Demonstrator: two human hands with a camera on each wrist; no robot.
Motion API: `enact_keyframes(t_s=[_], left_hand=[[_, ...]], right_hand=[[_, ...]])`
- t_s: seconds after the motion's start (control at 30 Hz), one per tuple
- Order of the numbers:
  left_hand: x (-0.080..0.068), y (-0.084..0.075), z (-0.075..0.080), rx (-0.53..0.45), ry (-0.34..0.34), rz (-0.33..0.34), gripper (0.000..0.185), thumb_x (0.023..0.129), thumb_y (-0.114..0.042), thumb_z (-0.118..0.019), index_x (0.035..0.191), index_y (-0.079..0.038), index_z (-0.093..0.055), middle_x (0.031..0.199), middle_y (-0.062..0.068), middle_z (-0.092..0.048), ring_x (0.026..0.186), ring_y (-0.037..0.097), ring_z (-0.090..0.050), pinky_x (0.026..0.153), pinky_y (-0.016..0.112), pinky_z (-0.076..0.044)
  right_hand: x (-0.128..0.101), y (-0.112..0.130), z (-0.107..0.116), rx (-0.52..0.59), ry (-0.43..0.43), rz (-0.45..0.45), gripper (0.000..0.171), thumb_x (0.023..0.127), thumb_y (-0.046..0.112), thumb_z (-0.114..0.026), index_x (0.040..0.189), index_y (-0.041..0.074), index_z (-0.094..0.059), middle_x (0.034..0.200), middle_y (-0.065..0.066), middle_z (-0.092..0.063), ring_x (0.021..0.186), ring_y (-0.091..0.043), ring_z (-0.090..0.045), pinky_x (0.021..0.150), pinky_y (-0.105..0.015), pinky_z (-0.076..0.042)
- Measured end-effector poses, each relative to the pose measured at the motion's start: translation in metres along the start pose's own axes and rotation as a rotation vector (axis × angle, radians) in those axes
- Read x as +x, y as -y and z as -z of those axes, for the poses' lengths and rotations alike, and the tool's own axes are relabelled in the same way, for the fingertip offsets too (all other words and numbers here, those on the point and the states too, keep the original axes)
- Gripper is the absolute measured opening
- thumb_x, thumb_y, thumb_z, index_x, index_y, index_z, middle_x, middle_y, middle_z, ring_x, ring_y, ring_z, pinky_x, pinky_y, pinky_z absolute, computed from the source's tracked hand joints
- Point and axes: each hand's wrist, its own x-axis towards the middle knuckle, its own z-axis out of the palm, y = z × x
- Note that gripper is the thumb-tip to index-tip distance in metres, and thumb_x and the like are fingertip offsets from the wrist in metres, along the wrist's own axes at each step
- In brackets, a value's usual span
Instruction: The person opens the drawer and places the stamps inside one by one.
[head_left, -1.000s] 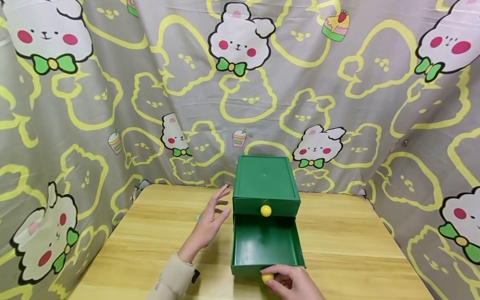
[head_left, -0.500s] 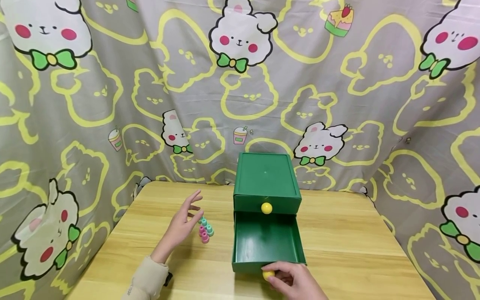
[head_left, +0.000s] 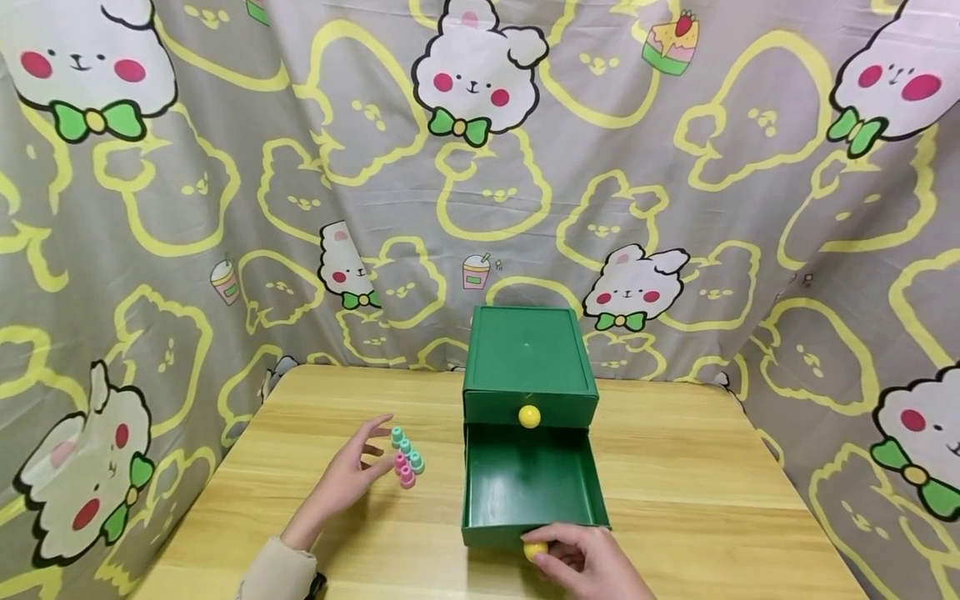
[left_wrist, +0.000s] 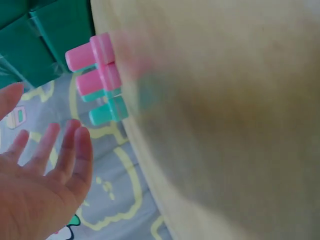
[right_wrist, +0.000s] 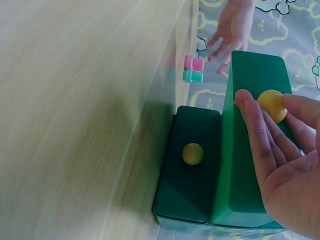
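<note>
A green two-drawer box (head_left: pixel 531 350) stands on the table with its lower drawer (head_left: pixel 529 483) pulled out; the visible drawer floor is bare. My right hand (head_left: pixel 588 560) pinches the lower drawer's yellow knob (head_left: pixel 535 551) between thumb and fingers, as the right wrist view also shows at the knob (right_wrist: pixel 272 106). Left of the box, small teal pegs (head_left: pixel 405 447) and pink pegs (head_left: pixel 406 476) with wide bases stand in a cluster. My left hand (head_left: pixel 348 475) is beside them on their left, fingers spread and loosely bent, holding nothing. The left wrist view shows a gap between the fingers and the pegs (left_wrist: pixel 100 77).
The upper drawer is closed, its yellow knob (head_left: pixel 529 417) facing forward. A light wooden table (head_left: pixel 690 483) extends to both sides of the box. Behind and beside it hangs a grey curtain (head_left: pixel 495 208) with rabbit prints.
My left hand has moved left away from the box's side and then lower beside the pegs, bringing them into view. My right hand stays on the knob, and the drawer stays out.
</note>
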Motion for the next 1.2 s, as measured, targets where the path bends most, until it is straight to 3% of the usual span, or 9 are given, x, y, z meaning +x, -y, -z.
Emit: enact_keyframes(t_s=[0.27,0.53,0.83,1.03,1.2], left_hand=[[-0.002,0.011,0.002,-0.028,0.057,0.132,0.042,0.101,-0.012,-0.066,0.142,-0.009,-0.055,0.138,0.023,-0.06,0.109,0.031,-0.066,0.088,0.042,-0.056],[0.003,0.018,0.001,-0.014,0.095,0.183,0.035,0.102,-0.014,-0.065,0.135,-0.005,-0.059,0.134,0.02,-0.062,0.121,0.038,-0.062,0.101,0.054,-0.052],[0.012,0.016,-0.002,-0.02,0.109,0.179,0.031,0.098,-0.015,-0.07,0.127,-0.005,-0.065,0.124,0.013,-0.068,0.117,0.032,-0.064,0.1,0.052,-0.053],[0.015,0.016,-0.005,-0.026,0.156,0.12,0.027,0.098,-0.012,-0.069,0.123,-0.004,-0.065,0.117,0.01,-0.07,0.118,0.033,-0.063,0.104,0.054,-0.05],[0.016,0.017,-0.008,-0.015,0.181,0.094,0.024,0.097,-0.012,-0.071,0.119,-0.004,-0.068,0.114,0.008,-0.071,0.117,0.032,-0.063,0.1,0.048,-0.052]], right_hand=[[-0.001,0.0,0.0,0.005,-0.006,0.004,0.03,0.102,0.027,-0.067,0.121,0.005,-0.075,0.101,-0.012,-0.075,0.076,-0.002,-0.065,0.069,-0.02,-0.055],[-0.001,-0.001,0.0,0.01,0.0,0.002,0.029,0.102,0.027,-0.067,0.12,0.007,-0.075,0.096,-0.004,-0.075,0.074,-0.002,-0.065,0.068,-0.021,-0.055],[-0.001,0.0,0.001,0.001,-0.002,0.013,0.029,0.102,0.027,-0.067,0.12,0.006,-0.075,0.095,-0.006,-0.075,0.073,-0.001,-0.064,0.068,-0.021,-0.055],[-0.001,-0.001,0.001,-0.005,0.001,0.032,0.03,0.102,0.027,-0.066,0.121,0.005,-0.075,0.094,-0.006,-0.076,0.073,0.0,-0.064,0.068,-0.021,-0.056],[-0.001,-0.003,0.001,0.002,0.005,0.039,0.03,0.103,0.026,-0.065,0.122,0.004,-0.074,0.094,-0.008,-0.076,0.074,0.0,-0.064,0.068,-0.021,-0.056]])
